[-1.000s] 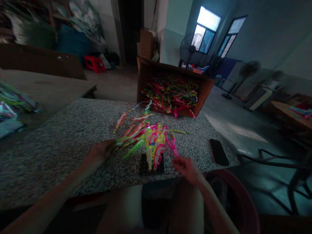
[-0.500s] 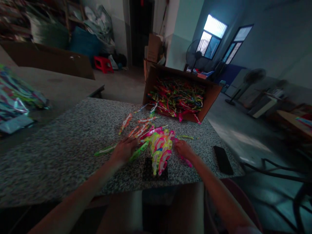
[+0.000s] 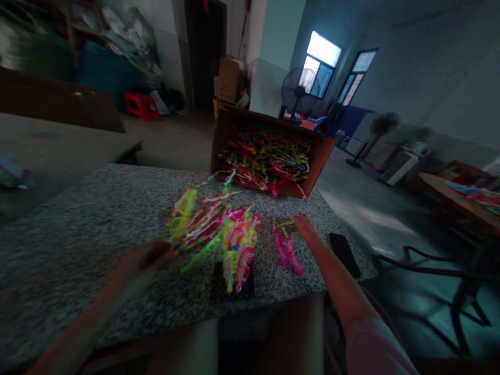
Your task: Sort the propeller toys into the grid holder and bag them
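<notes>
My left hand (image 3: 152, 256), blurred, is closed at the near end of a translucent yellow plastic piece (image 3: 183, 214) with two lens-like openings, which slants up from the fingertips. Beside it lie a green plastic piece (image 3: 201, 256) and several orange and white strips (image 3: 205, 221). A layered stack of pink and yellow plastic pieces (image 3: 236, 245) sits in the middle, its near end over a dark square pad (image 3: 215, 286). My right hand (image 3: 305, 226) rests with its fingers stretched out at the end of a thin yellow-green strip (image 3: 285, 224), apart from two pink pieces (image 3: 288, 251).
An open cardboard box (image 3: 322, 166) on its side holds many coloured pieces, some spilling onto the speckled tabletop (image 3: 128, 203). A black phone (image 3: 344, 254) lies near the right edge. Beyond are a red stool (image 3: 142, 105) and a standing fan (image 3: 383, 127).
My left hand has moved left and nearer, and a yellow piece now slants up from it. My right hand has moved away from the stack, uncovering the pink pieces. The view has turned right.
</notes>
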`<action>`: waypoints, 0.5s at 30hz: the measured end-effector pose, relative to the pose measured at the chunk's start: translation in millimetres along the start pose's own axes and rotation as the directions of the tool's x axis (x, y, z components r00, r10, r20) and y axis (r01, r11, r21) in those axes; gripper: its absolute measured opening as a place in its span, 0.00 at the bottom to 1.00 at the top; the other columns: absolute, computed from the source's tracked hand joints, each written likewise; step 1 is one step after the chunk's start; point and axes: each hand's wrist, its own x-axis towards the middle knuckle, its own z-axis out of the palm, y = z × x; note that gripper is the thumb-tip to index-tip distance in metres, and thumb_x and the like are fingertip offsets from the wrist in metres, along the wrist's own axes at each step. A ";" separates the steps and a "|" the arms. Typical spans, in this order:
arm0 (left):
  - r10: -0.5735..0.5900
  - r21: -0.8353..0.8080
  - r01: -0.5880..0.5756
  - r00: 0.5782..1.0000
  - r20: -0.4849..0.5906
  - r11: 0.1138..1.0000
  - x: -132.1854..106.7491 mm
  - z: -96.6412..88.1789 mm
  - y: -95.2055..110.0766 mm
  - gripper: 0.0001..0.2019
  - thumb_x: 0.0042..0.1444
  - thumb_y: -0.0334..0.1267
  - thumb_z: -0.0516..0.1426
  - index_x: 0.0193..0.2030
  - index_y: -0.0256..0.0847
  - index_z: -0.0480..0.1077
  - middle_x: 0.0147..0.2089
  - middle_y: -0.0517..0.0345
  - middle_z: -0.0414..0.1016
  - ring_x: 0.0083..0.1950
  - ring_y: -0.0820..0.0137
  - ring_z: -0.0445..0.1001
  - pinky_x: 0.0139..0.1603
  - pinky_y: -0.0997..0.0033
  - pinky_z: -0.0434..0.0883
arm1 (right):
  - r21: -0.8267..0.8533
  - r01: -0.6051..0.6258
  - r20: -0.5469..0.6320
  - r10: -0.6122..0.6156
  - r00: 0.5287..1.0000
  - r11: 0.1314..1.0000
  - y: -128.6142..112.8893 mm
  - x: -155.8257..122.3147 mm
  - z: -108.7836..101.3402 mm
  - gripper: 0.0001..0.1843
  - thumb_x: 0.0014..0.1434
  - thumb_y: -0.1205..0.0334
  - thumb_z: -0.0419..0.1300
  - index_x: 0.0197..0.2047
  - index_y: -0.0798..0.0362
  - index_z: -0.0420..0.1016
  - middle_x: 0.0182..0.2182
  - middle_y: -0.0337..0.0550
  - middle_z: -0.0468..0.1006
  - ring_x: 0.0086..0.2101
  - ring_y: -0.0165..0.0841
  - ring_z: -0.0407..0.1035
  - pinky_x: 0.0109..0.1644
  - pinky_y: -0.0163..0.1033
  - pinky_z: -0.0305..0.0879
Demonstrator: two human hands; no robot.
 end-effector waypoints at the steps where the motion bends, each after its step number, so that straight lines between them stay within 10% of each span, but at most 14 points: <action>1: -0.051 -0.169 0.058 0.998 0.047 0.984 -5.8 6.3 4.3 0.24 0.38 0.61 0.56 0.31 0.42 0.68 0.30 0.56 0.76 0.33 0.61 0.76 0.36 0.61 0.75 | -0.005 -0.018 0.006 0.018 1.000 1.000 1.9 -1.7 2.3 0.14 0.58 0.77 0.50 0.40 0.57 0.76 0.42 0.56 0.76 0.46 0.40 0.69 0.47 0.41 0.64; 5: -0.094 -0.520 0.131 0.991 0.097 0.844 -24.9 38.4 19.1 0.24 0.33 0.56 0.64 0.32 0.43 0.65 0.27 0.61 0.72 0.29 0.64 0.75 0.35 0.61 0.76 | 0.002 -0.092 -0.044 0.092 0.995 0.996 16.0 -13.8 0.1 0.15 0.59 0.77 0.47 0.39 0.56 0.72 0.39 0.53 0.75 0.43 0.38 0.69 0.45 0.39 0.63; 10: -0.006 -0.507 0.062 0.994 0.111 0.860 -42.7 65.9 24.8 0.21 0.41 0.52 0.63 0.38 0.42 0.68 0.32 0.58 0.77 0.36 0.62 0.77 0.43 0.59 0.75 | 0.226 -0.149 -0.151 0.186 0.971 0.963 2.2 -41.3 -9.5 0.11 0.66 0.63 0.44 0.49 0.56 0.59 0.40 0.50 0.73 0.38 0.35 0.71 0.40 0.38 0.66; 12: -0.005 -0.436 0.052 0.994 0.109 0.898 -42.7 74.0 24.3 0.18 0.42 0.53 0.62 0.34 0.41 0.70 0.34 0.55 0.78 0.38 0.60 0.77 0.45 0.58 0.74 | 0.612 -0.080 -0.097 0.175 0.980 0.787 -23.4 -55.7 -1.8 0.09 0.65 0.59 0.45 0.46 0.53 0.56 0.33 0.42 0.73 0.30 0.30 0.71 0.33 0.34 0.67; 15: 0.045 -0.371 -0.022 0.998 0.052 0.928 -37.4 86.0 22.6 0.18 0.43 0.53 0.61 0.34 0.40 0.71 0.36 0.54 0.79 0.39 0.60 0.77 0.46 0.59 0.74 | 0.961 -0.045 0.033 0.049 0.998 0.273 -68.9 -78.9 18.1 0.11 0.60 0.55 0.50 0.42 0.49 0.54 0.31 0.35 0.72 0.23 0.27 0.69 0.26 0.33 0.68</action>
